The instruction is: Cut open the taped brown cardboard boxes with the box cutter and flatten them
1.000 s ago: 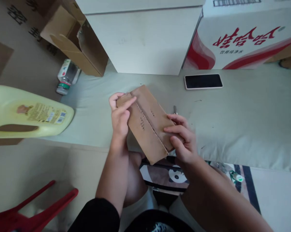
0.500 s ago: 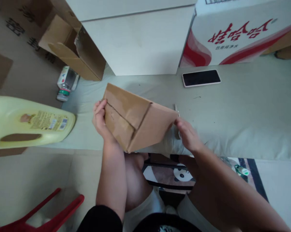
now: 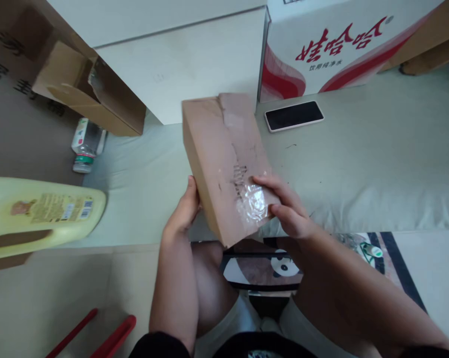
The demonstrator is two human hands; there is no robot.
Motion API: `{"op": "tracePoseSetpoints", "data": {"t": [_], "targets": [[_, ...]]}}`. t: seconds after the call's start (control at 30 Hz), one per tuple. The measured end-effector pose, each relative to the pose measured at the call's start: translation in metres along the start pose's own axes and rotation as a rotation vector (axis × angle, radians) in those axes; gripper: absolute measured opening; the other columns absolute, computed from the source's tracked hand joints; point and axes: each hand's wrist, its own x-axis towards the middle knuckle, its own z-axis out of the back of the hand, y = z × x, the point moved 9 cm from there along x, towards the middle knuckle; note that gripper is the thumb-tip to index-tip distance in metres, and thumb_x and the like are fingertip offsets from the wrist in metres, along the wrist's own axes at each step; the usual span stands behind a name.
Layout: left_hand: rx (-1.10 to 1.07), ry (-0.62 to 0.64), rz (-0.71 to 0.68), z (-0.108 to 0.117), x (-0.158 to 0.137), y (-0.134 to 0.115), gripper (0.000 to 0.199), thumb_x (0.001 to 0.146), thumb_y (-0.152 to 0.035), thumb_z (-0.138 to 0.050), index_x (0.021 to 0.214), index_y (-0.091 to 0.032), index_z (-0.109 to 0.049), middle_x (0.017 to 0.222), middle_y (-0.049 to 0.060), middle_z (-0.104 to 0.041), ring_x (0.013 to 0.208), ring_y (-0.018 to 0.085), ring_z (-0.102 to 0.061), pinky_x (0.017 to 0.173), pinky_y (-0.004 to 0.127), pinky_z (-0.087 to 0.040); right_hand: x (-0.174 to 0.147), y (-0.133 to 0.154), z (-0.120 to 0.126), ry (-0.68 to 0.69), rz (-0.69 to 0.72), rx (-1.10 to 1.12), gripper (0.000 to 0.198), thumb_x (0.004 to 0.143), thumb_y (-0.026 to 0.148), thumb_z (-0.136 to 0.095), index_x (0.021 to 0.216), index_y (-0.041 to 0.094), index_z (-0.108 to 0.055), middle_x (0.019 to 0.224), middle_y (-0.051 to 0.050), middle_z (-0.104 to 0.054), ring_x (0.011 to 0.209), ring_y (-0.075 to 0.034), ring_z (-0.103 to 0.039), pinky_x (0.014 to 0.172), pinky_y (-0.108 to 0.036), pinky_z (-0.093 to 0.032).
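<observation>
A brown cardboard box (image 3: 224, 164) is held tilted above the pale green cloth, in front of my knees. Its upper face carries dark printed marks, a rough tape seam and shiny clear tape near the lower right corner. My left hand (image 3: 185, 206) grips the box's left side, thumb up along the edge and the other fingers hidden beneath. At the lower right corner my right hand (image 3: 289, 206) holds on, its index finger lying on the top face by the shiny tape.
A phone (image 3: 294, 116) lies behind the box, before a red-and-white carton (image 3: 321, 59). A white box (image 3: 194, 64) stands at the back. To the left are an opened cardboard box (image 3: 116, 104), a plastic bottle (image 3: 87, 144) and a yellow jug (image 3: 75, 209). Red bars (image 3: 116, 335) show at lower left.
The box has been turned so that its taped, printed face is now up. My right hand has shifted onto its corner, and my left hand has moved lower and right. The scissors-like metal object is now hidden.
</observation>
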Motion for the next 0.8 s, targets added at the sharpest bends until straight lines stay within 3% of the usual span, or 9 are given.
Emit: {"op": "tracePoseSetpoints", "data": {"t": [0.1,0.17,0.23,0.3,0.37,0.4,0.5,0.67,0.8], "targets": [[0.061,0.127,0.102,-0.005,-0.002,0.017,0.039,0.088,-0.06,-0.073,0.09,-0.022,-0.077,0.079,0.013,-0.077,0.088,0.033,-0.074,0.08,0.047,-0.061,0.001,-0.007,0.009,-0.059,-0.046,0.021,0.048,0.095,0.063,-0.054,0.128,0.033,-0.071,0.155,-0.005,-0.06,0.148,-0.036,-0.052,0.121,-0.06,-0.043],[0.08,0.069,0.075,-0.001,0.001,0.013,0.04,0.085,-0.062,-0.075,0.092,-0.022,-0.075,0.083,0.013,-0.076,0.091,0.033,-0.072,0.083,0.047,-0.06,0.004,-0.007,0.007,-0.03,-0.056,-0.045,0.046,0.095,0.063,-0.056,0.121,0.03,-0.073,0.16,-0.007,-0.055,0.152,-0.036,-0.048,0.122,-0.059,-0.042],[0.028,-0.133,-0.035,0.011,0.003,-0.008,0.046,0.088,-0.067,-0.069,0.105,-0.024,-0.071,0.097,0.012,-0.076,0.1,0.03,-0.071,0.091,0.047,-0.058,0.005,-0.004,-0.003,0.045,-0.046,-0.098,0.041,0.097,0.059,-0.056,0.119,0.03,-0.073,0.164,-0.007,-0.051,0.155,-0.033,-0.044,0.123,-0.056,-0.041],[-0.126,-0.433,-0.246,0.031,-0.007,-0.038,0.052,0.093,-0.071,-0.055,0.125,-0.03,-0.061,0.117,0.009,-0.07,0.111,0.026,-0.068,0.1,0.045,-0.056,0.004,0.001,-0.018,0.144,-0.022,-0.096,0.036,0.099,0.054,-0.056,0.121,0.03,-0.072,0.164,-0.008,-0.05,0.156,-0.031,-0.045,0.122,-0.052,-0.043],[-0.172,-0.552,-0.398,0.036,-0.017,-0.063,0.052,0.091,-0.07,-0.056,0.128,-0.033,-0.058,0.134,0.007,-0.063,0.126,0.024,-0.061,0.109,0.042,-0.051,0.002,0.006,-0.031,0.231,0.001,-0.069,0.034,0.101,0.051,-0.055,0.122,0.03,-0.07,0.162,-0.01,-0.052,0.153,-0.03,-0.048,0.12,-0.051,-0.046],[-0.161,-0.534,-0.393,0.033,-0.017,-0.068,0.051,0.089,-0.069,-0.058,0.124,-0.031,-0.061,0.136,0.007,-0.061,0.128,0.025,-0.059,0.111,0.041,-0.049,0.001,0.007,-0.035,0.254,0.001,-0.066,0.033,0.101,0.05,-0.054,0.123,0.03,-0.07,0.161,-0.011,-0.053,0.152,-0.03,-0.049,0.119,-0.051,-0.047],[-0.193,-0.406,-0.28,0.024,-0.009,-0.064,0.045,0.077,-0.055,-0.072,0.111,-0.027,-0.062,0.112,0.007,-0.064,0.106,0.024,-0.063,0.099,0.04,-0.053,0.0,0.005,-0.038,0.26,-0.034,-0.101,0.033,0.102,0.051,-0.054,0.122,0.03,-0.069,0.16,-0.011,-0.054,0.151,-0.031,-0.051,0.118,-0.052,-0.048],[-0.203,-0.429,-0.261,0.029,-0.004,-0.056,0.034,0.071,-0.045,-0.065,0.098,-0.025,-0.057,0.095,0.005,-0.06,0.091,0.022,-0.059,0.088,0.037,-0.052,0.0,0.005,-0.031,0.241,-0.083,-0.09,0.035,0.099,0.055,-0.057,0.121,0.032,-0.071,0.155,-0.009,-0.06,0.146,-0.031,-0.055,0.115,-0.051,-0.05],[-0.208,-0.434,-0.262,0.027,-0.003,-0.058,0.035,0.07,-0.045,-0.064,0.097,-0.025,-0.054,0.091,0.005,-0.056,0.087,0.022,-0.057,0.083,0.036,-0.051,-0.002,-0.018,0.0,-0.011,-0.242,-0.15,0.037,0.103,0.046,-0.044,0.126,0.03,-0.068,0.126,-0.009,-0.074,0.12,-0.029,-0.069,0.102,-0.051,-0.056]]}}
